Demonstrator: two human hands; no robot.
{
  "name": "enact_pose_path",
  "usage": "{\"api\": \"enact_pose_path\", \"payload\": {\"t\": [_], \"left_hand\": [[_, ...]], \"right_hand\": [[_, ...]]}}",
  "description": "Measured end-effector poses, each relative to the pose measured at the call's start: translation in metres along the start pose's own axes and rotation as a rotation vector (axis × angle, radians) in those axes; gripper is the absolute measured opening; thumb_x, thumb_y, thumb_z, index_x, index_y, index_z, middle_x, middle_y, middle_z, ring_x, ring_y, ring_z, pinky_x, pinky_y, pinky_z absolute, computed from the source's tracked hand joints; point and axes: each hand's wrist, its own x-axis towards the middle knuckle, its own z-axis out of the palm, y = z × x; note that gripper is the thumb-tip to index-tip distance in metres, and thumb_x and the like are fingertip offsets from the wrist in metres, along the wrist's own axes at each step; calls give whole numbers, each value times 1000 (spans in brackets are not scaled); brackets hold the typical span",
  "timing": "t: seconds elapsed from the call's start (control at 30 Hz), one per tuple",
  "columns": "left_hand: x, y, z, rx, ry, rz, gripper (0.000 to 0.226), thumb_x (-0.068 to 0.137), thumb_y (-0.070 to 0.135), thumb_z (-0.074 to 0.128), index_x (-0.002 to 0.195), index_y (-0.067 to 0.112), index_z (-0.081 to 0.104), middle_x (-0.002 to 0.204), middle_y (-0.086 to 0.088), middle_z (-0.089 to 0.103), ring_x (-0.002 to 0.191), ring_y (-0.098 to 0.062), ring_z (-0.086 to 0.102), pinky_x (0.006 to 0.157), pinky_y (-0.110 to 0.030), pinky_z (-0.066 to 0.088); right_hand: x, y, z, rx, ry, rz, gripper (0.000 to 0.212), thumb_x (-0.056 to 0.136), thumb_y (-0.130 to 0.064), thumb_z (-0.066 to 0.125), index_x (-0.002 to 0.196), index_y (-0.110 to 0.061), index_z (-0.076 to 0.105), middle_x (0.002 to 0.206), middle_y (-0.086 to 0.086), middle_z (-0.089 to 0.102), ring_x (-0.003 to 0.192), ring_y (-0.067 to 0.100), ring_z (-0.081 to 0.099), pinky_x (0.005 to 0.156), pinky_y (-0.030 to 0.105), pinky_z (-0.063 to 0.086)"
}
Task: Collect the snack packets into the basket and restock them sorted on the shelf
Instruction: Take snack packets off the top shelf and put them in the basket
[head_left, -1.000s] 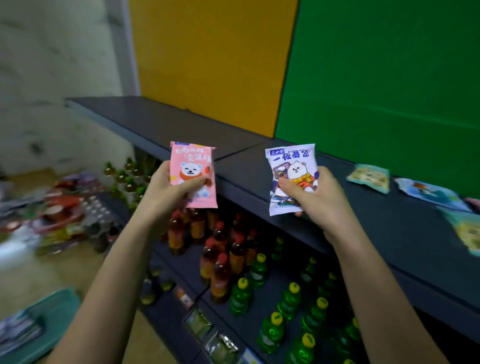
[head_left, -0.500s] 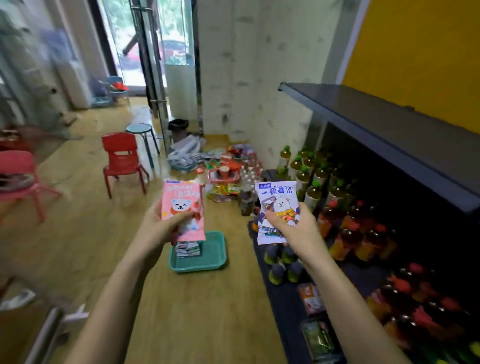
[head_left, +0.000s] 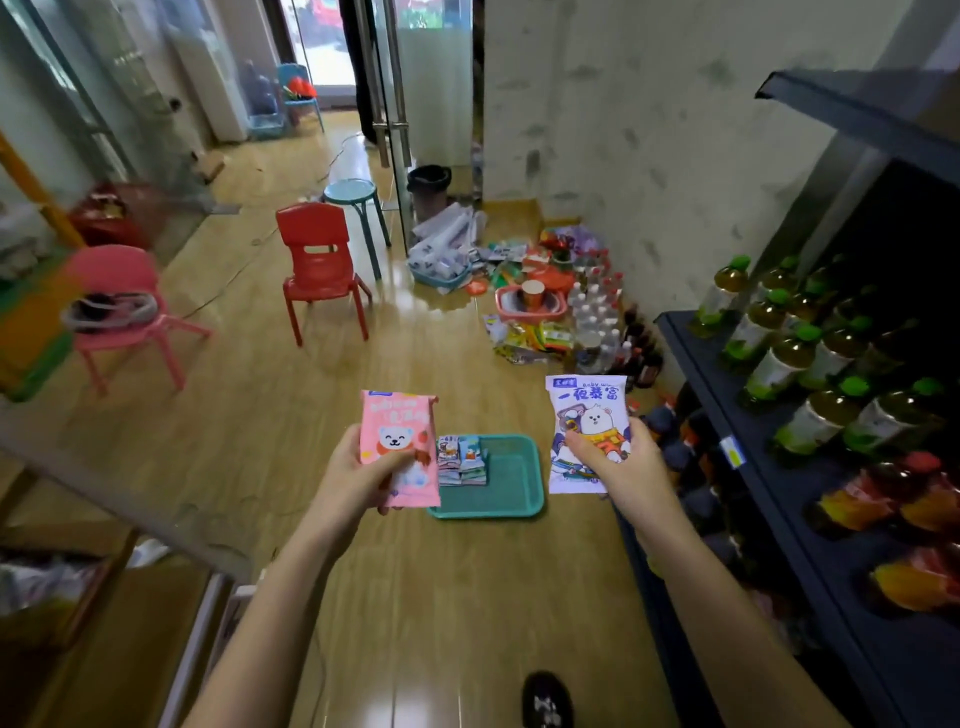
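**Hand state.** The left hand (head_left: 353, 480) is gripping the pink packet (head_left: 397, 421) by its lower half, with the thumb across the front and the fingers curled behind. The right hand (head_left: 628, 467) is gripping the white packet (head_left: 587, 405) in the same way. Both packets are standing upright in the air at the centre of the frame. One is on each side of the basket (head_left: 514, 486), and neither is touching it.

**Basket.** The basket, a shallow teal tray, is sitting on the wooden floor at lower centre. It is carrying a small stack of packets (head_left: 462, 460) in its left part. Its right part is showing a bare bottom.

**Progress (judgement).**
1. Collecting is looking partly done: some packets are lying in the basket, and the two in hand are not yet in it.
2. Restocking is looking not yet done. The shelf (head_left: 753, 483) along the right edge of the frame is showing only bottles (head_left: 779, 358) on its lower boards.
3. The top board at upper right is showing too little of its surface to tell what is lying there.

**Left to do (judgement).** The two held packets are waiting to be placed. After that, all the collected packets are waiting to be sorted onto the shelf.

A heap of mixed goods (head_left: 545, 306) is lying on the floor at centre right, against the wall. Whether it is holding more packets for this task cannot be told.
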Motion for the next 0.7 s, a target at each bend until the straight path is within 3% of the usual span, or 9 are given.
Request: {"api": "enact_pose_path", "payload": {"t": [0.2,0.33,0.57,0.7], "left_hand": [[110,-37,-4,-4,-13,-124,38,63,23,60,100,17,54,73,-1,67,46,-5,60,33,-17,34],[198,-65,3,-29,-16,-196,29,72,20,62,100,21,54,65,5,71,49,-7,62,35,-17,36],[350,-107,16,-47,-56,-304,36,67,25,51,103,18,54,60,7,68,46,-5,58,37,-18,38],[434,-164,24,-26,-89,-364,22,83,14,58,104,12,56,65,4,69,46,-3,60,39,-16,42]], "right_hand": [[107,41,42,-51,-8,56,23,79,-16,73,91,-19,54,97,2,69,85,17,68,71,30,56],[189,76,75,-39,-51,132,28,82,-8,68,104,-7,51,94,3,66,79,11,64,58,15,54],[320,145,133,-106,-89,232,31,81,-17,70,105,-14,51,94,-3,66,83,10,66,68,26,54],[384,214,167,-105,-108,296,30,80,-16,71,101,-22,50,93,-8,66,80,5,66,65,20,55]]}}
